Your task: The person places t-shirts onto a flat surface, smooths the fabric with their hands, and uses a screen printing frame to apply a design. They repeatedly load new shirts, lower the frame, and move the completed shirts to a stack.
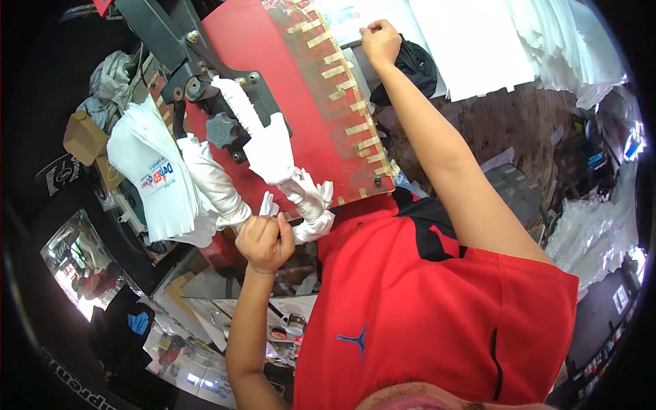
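My left hand (265, 242) is closed in a fist round the lower end of a handle wrapped in white cloth (215, 181). The handle belongs to a dark metal heat press (160, 44) with a round knob. Under the press arm lies a wide red board (260, 41), its right edge lined with strips of tan tape. Beyond that edge my right hand (381, 46) has its fingers curled together beside a pale printed sheet (342, 17). What they pinch, if anything, is too small to make out. A crumpled black cloth (415, 72) lies just beside this hand.
A fanned stack of white printed bags or sheets (154, 171) sits left of the press. White sheets (471, 48) and clear plastic (567, 41) cover the far right. A second white-wrapped handle (311, 208) overhangs the board's near edge. An open cardboard box (85, 137) stands left.
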### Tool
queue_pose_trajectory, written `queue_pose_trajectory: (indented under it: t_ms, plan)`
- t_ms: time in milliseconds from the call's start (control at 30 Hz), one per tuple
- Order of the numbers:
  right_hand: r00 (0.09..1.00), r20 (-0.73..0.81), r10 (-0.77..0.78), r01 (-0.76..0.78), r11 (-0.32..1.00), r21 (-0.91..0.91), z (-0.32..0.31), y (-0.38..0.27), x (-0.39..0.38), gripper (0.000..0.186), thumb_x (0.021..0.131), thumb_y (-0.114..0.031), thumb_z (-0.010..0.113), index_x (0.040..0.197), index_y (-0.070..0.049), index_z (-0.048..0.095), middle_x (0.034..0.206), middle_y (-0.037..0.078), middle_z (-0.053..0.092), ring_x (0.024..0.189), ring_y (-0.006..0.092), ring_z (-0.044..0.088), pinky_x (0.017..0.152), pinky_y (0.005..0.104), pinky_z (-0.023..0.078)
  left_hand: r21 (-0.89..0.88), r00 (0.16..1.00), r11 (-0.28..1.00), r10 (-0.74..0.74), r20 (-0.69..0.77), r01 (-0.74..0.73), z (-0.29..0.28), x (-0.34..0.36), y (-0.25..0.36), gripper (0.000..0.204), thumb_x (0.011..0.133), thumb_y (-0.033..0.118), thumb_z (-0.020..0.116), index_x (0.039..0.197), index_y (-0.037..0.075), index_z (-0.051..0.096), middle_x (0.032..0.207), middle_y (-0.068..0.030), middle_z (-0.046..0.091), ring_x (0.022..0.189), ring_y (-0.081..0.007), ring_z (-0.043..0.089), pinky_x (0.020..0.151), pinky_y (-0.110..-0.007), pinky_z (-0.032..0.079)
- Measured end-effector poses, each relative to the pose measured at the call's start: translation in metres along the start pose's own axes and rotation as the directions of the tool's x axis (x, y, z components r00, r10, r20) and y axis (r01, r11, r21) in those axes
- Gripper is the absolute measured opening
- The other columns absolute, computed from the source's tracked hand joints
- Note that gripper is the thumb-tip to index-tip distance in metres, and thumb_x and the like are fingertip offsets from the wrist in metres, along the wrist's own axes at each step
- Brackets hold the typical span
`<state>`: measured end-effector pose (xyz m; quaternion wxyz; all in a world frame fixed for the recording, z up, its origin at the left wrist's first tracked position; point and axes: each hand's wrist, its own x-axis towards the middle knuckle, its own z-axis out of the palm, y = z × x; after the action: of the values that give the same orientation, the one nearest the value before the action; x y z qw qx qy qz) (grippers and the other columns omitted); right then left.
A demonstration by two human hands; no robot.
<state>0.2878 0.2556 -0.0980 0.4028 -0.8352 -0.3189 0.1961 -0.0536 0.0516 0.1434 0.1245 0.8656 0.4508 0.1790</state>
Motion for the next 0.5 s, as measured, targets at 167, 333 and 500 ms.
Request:
queue_pose_trajectory:
  t_ms: [167, 333, 500]
  plan:
    - [0.998, -0.009, 0.055, -0.054, 0.997, 0.053, -0.008, 0.007, 0.011, 0.021, 0.077, -0.019, 0.079, 0.092, -0.005, 0.075, 0.085, 0.014, 0.075, 0.083, 0.0286, 0.073, 0.082, 0.0380, 0.055, -0.017, 1.000, 1.000, -0.004, -0.006, 0.004, 0.001, 0.003, 0.000, 0.023, 0.080, -0.004, 0.067, 0.064, 0.005, 0.053, 0.063, -0.0075, 0.055, 0.053, -0.0262, 0.051, 0.050, -0.038, 0.039]
    - [0.992, 0.065, 0.107, -0.112, 0.991, 0.075, -0.013, 0.018, 0.019, 0.023, 0.080, -0.022, 0.078, 0.095, -0.005, 0.076, 0.084, 0.014, 0.076, 0.081, 0.0237, 0.074, 0.080, 0.0338, 0.056, -0.004, 1.000, 1.000, -0.001, -0.006, 0.001, -0.001, 0.004, 0.002, 0.022, 0.079, -0.004, 0.067, 0.065, 0.005, 0.054, 0.063, -0.0076, 0.056, 0.053, -0.0258, 0.051, 0.050, -0.037, 0.039]
    - [0.986, 0.092, 0.136, -0.155, 0.957, 0.247, -0.014, 0.031, 0.032, 0.020, 0.081, -0.023, 0.077, 0.093, -0.008, 0.077, 0.087, 0.012, 0.077, 0.083, 0.0258, 0.074, 0.080, 0.0355, 0.056, 0.002, 1.000, 1.000, -0.004, -0.005, 0.004, 0.000, 0.005, 0.004, 0.024, 0.079, -0.004, 0.067, 0.063, 0.006, 0.052, 0.062, -0.0076, 0.055, 0.052, -0.0259, 0.051, 0.049, -0.037, 0.038]
